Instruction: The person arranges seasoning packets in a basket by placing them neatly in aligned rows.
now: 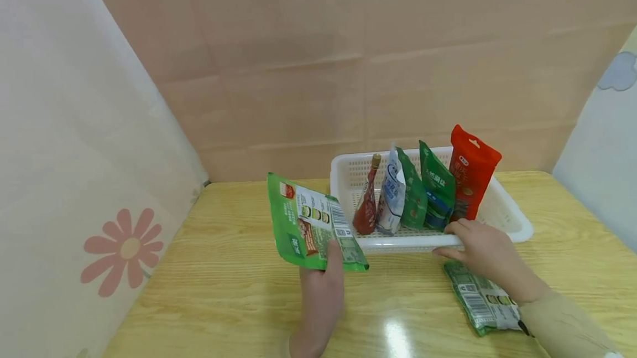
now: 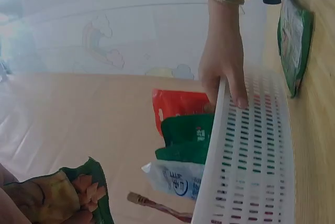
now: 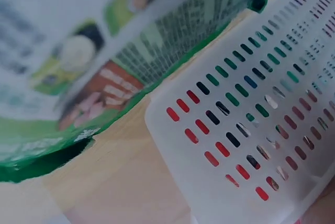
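Note:
My left hand (image 1: pixel 318 297) pinches a flat green food packet (image 1: pixel 291 222), thumb over its printed back, tilted up left of the basket. The left wrist view shows the packet's other side (image 2: pixel 57 195), with food pictures. My right hand (image 1: pixel 487 253) grips the front rim of a white slotted plastic basket (image 1: pixel 398 244), thumb outside and fingers over the edge. Inside the basket stand a red packet (image 1: pixel 473 172), two green packets (image 1: pixel 438 183), a white-and-blue packet (image 1: pixel 392 197) and a bottle-shaped red pouch (image 1: pixel 366 208).
A second green packet (image 1: pixel 478 297) lies on the wooden table (image 1: pixel 229 291) under my right forearm, in front of the basket; it looms large in the right wrist view (image 3: pixel 104 51). Behind the basket rises a beige cloth backdrop (image 1: pixel 278 98), with pale patterned sheets at both sides.

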`<state>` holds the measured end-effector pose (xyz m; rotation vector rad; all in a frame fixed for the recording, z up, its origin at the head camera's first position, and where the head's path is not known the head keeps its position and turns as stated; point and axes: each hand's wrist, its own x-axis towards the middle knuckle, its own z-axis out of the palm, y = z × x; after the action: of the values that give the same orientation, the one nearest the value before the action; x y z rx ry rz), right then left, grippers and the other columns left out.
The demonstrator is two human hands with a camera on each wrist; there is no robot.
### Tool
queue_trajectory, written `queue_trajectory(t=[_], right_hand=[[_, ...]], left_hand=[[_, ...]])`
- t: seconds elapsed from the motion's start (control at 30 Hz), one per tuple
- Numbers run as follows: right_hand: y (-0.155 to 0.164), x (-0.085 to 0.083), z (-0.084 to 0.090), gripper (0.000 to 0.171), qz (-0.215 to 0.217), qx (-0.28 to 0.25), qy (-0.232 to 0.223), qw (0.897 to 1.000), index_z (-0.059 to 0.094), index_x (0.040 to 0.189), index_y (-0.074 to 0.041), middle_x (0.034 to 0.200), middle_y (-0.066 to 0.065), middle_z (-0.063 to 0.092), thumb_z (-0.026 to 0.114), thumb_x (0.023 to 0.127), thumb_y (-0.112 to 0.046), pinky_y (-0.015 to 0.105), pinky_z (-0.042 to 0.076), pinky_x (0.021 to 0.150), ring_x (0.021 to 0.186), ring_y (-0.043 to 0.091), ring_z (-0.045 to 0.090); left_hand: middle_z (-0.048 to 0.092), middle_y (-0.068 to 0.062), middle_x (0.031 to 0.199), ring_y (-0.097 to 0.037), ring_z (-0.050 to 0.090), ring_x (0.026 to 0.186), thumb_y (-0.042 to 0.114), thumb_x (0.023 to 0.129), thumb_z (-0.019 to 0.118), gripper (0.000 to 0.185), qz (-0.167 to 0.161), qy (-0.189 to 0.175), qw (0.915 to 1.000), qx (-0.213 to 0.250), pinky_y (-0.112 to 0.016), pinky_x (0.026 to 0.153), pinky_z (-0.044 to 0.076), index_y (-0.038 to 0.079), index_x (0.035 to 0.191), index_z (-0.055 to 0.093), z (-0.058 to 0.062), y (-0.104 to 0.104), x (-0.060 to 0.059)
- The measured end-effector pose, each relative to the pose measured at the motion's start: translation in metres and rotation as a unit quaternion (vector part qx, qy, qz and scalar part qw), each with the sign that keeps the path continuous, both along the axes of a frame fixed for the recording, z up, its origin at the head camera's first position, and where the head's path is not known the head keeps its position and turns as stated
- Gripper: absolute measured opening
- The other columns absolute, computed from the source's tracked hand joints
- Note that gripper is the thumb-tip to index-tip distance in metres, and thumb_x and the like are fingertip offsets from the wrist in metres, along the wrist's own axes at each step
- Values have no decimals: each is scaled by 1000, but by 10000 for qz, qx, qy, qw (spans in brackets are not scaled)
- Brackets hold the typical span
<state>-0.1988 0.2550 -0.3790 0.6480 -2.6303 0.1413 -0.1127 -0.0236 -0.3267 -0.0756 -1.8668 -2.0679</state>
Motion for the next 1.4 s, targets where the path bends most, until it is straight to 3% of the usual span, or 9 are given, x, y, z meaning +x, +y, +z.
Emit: queue_trajectory(t=[0.17, 0.33, 0.43, 0.57, 0.7, 0.87, 1.13, 1.27, 1.4], right_hand=[[5, -3, 0, 33, 29, 333, 322, 9989, 60, 74, -15, 56, -5, 54, 85, 64, -35, 29, 40, 41, 46, 11, 44], [8, -8, -6, 54, 440, 318, 1063, 9928, 56, 69, -17, 52, -5, 49, 31, 89, -59, 28, 37, 40, 43, 11, 40], [8, -11, -9, 68, 567, 289, 1292, 9896, 58, 69, -17, 51, -5, 49, 8, 87, -60, 27, 36, 40, 43, 10, 38], [7, -12, -12, 73, 603, 338, 1382, 9880, 58, 69, -16, 51, -5, 51, 4, 90, -60, 27, 35, 39, 41, 9, 36], [5, -10, -12, 75, 565, 322, 1335, 9889, 57, 68, -16, 51, -4, 50, 2, 92, -60, 27, 35, 39, 41, 9, 35], [5, -9, -10, 62, 501, 329, 1139, 9917, 58, 69, -16, 52, -5, 49, 19, 93, -59, 28, 38, 41, 44, 10, 38], [4, -10, -12, 70, 527, 272, 1292, 9898, 56, 67, -17, 51, -6, 47, 6, 91, -60, 27, 37, 40, 43, 9, 37], [4, -11, -13, 71, 554, 240, 1379, 9886, 55, 66, -17, 51, -5, 47, 5, 93, -60, 27, 37, 39, 42, 9, 37], [4, -11, -13, 71, 539, 214, 1375, 9888, 55, 66, -17, 51, -6, 46, 5, 93, -60, 27, 36, 39, 42, 9, 37]], left_hand=[[25, -21, 155, -39, 29, 141, 3, 96, 36, 61, -109, -92, 9997, -183, -51, 109, 35, 8, 152, 12, 0, -5, -29], [30, -24, 153, -39, 36, 137, 6, 96, 34, 60, -258, -478, 9966, -621, -50, 104, 42, 6, 152, 13, -3, -1, -59], [37, -27, 148, -32, 64, 98, 6, 95, 36, 63, -254, -619, 9917, -1094, -40, 76, 56, 9, 153, 11, -5, 3, -76], [44, -29, 142, -18, 47, 56, 5, 96, 36, 67, -278, -775, 9795, -1838, -29, 47, 38, 13, 154, 5, -8, 9, -98], [53, -31, 132, -29, 66, 75, 3, 98, 34, 62, -284, -738, 9594, -2707, -34, 55, 47, 4, 153, 5, -13, 17, -115], [54, -30, 131, -37, 62, 109, -4, 97, 36, 62, -389, -825, 9408, -3264, -44, 83, 54, -1, 152, 6, -17, 23, -131], [58, -30, 123, -39, 64, 103, -2, 94, 45, 57, -379, -1265, 9151, -3809, -45, 80, 53, -7, 144, 17, -21, 34, -142], [62, -33, 111, -40, 65, 98, -4, 92, 44, 51, -448, -1317, 9187, -3695, -44, 75, 54, -6, 139, 24, -24, 35, -147], [62, -33, 110, -36, 65, 93, -7, 89, 41, 52, -841, -1860, 9296, -3070, -34, 64, 47, 2, 138, 25, -26, 34, -153]])
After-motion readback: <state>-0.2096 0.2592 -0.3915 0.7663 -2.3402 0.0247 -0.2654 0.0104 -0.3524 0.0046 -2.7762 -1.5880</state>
